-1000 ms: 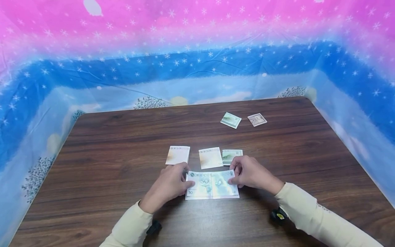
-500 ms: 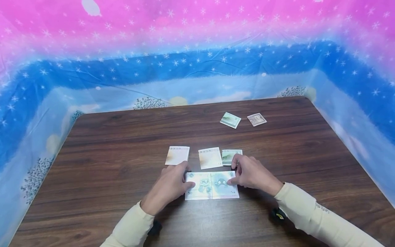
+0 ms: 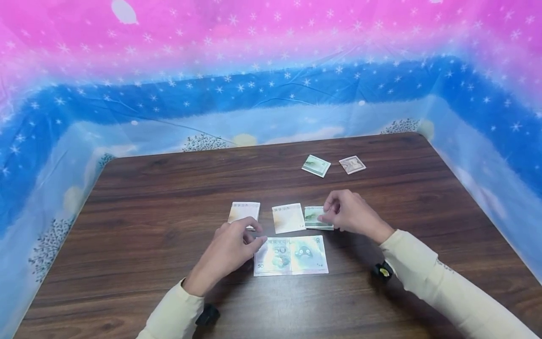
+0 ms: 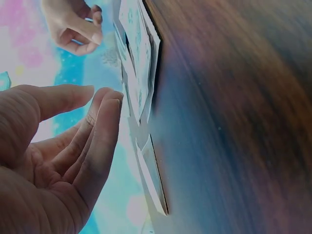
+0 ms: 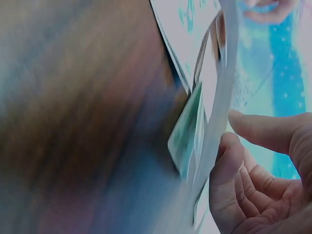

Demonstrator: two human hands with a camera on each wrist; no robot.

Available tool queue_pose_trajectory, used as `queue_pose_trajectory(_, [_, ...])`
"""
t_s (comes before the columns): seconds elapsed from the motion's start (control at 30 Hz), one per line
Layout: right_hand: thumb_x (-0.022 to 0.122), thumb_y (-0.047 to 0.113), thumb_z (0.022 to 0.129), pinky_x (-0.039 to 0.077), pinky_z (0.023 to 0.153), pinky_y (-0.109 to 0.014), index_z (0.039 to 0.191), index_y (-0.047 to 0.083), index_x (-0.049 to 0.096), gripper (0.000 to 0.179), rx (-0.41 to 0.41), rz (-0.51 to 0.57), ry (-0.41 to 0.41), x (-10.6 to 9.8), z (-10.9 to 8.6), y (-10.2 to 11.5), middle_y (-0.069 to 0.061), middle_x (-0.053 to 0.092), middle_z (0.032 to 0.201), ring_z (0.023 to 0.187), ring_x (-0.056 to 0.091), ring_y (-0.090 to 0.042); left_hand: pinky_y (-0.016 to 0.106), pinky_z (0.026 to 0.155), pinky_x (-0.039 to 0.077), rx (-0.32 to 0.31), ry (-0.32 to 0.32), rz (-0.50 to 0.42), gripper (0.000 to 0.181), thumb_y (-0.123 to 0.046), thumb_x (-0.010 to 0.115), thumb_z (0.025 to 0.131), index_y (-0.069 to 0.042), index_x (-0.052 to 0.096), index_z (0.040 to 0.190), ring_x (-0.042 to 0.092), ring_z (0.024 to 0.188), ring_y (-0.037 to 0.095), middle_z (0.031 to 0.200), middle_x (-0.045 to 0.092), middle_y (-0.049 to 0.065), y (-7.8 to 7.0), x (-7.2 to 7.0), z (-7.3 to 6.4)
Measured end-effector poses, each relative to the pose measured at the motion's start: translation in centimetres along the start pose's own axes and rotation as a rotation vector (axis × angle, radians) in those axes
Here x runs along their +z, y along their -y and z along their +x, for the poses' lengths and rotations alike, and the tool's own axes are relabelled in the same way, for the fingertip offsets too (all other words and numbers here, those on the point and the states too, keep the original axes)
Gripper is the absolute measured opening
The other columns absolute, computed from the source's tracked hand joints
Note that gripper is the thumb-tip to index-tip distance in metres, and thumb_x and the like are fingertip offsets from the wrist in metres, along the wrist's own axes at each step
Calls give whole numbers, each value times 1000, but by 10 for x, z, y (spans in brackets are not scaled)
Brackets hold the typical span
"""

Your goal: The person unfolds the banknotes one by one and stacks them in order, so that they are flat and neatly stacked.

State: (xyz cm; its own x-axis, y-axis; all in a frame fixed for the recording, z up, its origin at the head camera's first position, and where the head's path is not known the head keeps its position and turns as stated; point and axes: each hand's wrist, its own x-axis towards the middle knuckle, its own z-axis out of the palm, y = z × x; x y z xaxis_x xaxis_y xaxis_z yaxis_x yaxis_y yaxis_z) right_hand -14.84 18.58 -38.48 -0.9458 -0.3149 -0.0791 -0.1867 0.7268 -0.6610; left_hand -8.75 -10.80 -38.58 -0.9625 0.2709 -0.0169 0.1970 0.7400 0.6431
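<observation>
A banknote (image 3: 291, 256) marked 50 lies unfolded on the table near the front, a crease down its middle. My left hand (image 3: 230, 247) is held over its left end, thumb and fingers apart with nothing between them. Just behind, my right hand (image 3: 351, 214) hovers by a folded green banknote (image 3: 314, 216), its thumb overlapping that note in the head view. In the right wrist view the thumb and bent index finger have a small gap and hold nothing. A folded pale banknote (image 3: 288, 219) sits beside the green one; another folded pale note (image 3: 242, 212) is partly behind the left hand.
Toward the far edge of the brown wooden table (image 3: 169, 188) lie a second folded green note (image 3: 315, 166) and a folded brownish note (image 3: 352, 165). A printed cloth (image 3: 271, 89) in pink and blue hangs around the table's back and sides.
Both hands have let go of the unfolded 50 note, which now lies flatter. The right hand has moved away from me toward the green note; the left has lifted slightly back and left.
</observation>
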Motion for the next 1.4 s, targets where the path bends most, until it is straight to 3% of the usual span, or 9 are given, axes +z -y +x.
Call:
queue_pose_trajectory(0.2, [82, 15, 84, 52, 57, -31, 90, 3, 68, 20, 49, -16, -23, -10, 17, -11, -2, 66, 74, 54, 61, -14, 32, 61, 46, -3, 8, -3, 15, -15, 77, 91, -9, 71, 103, 57, 59, 6, 69, 67, -6, -1, -1, 0])
queue_pose_trajectory(0.33, [84, 17, 83, 49, 66, -33, 90, 4, 71, 20, 38, -40, -20, -11, 28, -11, -1, 66, 75, 63, 59, -14, 33, 63, 45, -9, 10, -4, 15, -16, 78, 91, -10, 71, 103, 57, 59, 6, 69, 67, -7, -1, -2, 0])
queue_pose_trajectory(0.77, [92, 25, 75, 53, 84, -40, 103, 1, 74, 41, -3, -80, 89, 16, 53, 15, -7, 70, 96, 91, 64, -22, 37, 71, 44, -2, 1, 5, 15, -17, 78, 91, -10, 71, 103, 57, 58, 5, 68, 67, -9, 0, -3, 0])
queue_pose_trajectory(0.9, [94, 27, 72, 53, 83, -40, 105, 0, 72, 48, -3, -94, 114, 26, 57, 22, -6, 70, 96, 88, 63, -20, 37, 70, 45, -1, 0, -4, 14, -17, 78, 91, -11, 71, 102, 57, 58, 5, 67, 66, -10, 1, -4, 0])
queue_pose_trajectory(1.07, [95, 24, 70, 51, 79, -38, 99, 3, 71, 42, 8, -119, 114, 34, 62, 27, -5, 67, 93, 82, 59, -20, 39, 74, 44, 3, 2, 7, 15, -17, 78, 91, -11, 71, 102, 56, 60, 5, 68, 66, -10, 0, -4, 0])
queue_pose_trajectory(1.4, [95, 21, 70, 51, 79, -39, 98, 3, 67, 44, 64, -103, 110, 37, 69, 31, -6, 65, 95, 80, 58, -22, 38, 73, 46, 2, 8, -6, 16, -17, 77, 91, -9, 71, 104, 57, 58, 5, 70, 68, -9, -1, -5, 1])
